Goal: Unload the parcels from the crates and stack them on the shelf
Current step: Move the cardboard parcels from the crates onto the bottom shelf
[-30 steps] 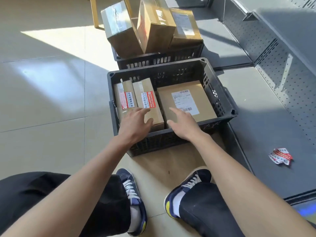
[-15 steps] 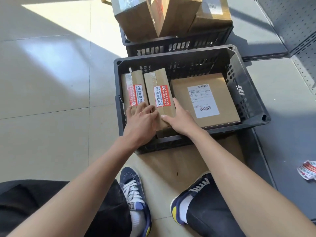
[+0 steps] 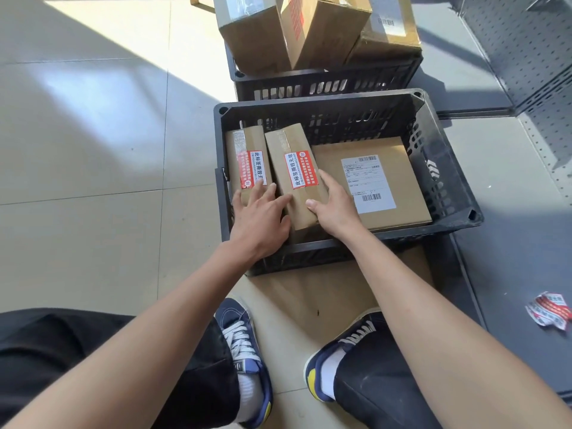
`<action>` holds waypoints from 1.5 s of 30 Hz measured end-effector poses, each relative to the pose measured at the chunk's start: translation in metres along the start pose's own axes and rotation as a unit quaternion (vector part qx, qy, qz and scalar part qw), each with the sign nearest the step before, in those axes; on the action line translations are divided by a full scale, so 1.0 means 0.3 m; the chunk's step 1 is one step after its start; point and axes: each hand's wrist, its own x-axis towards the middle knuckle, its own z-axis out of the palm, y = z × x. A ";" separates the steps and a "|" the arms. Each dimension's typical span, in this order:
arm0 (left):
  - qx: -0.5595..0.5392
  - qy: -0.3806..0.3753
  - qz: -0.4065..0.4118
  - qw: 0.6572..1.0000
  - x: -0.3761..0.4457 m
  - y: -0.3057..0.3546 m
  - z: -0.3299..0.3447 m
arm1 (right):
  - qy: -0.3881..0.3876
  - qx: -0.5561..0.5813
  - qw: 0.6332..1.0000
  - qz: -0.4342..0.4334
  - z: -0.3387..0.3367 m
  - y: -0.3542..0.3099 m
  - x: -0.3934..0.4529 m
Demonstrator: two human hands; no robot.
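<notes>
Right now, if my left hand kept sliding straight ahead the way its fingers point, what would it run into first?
The left hand already touches the left narrow parcel with its fingers; going on, it would likely slide along it toward the near crate far wall. Depth is unclear.

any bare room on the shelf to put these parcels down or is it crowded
The grey shelf base right of the near crate lies bare up to the crumpled label scrap. Inside that crate it is crowded: two narrow parcels and a flat parcel fill the floor.
</notes>
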 end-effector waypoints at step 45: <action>-0.347 0.048 -0.006 0.937 -0.249 0.210 -0.365 | 0.126 0.130 0.973 -0.144 -0.520 -0.145 -0.455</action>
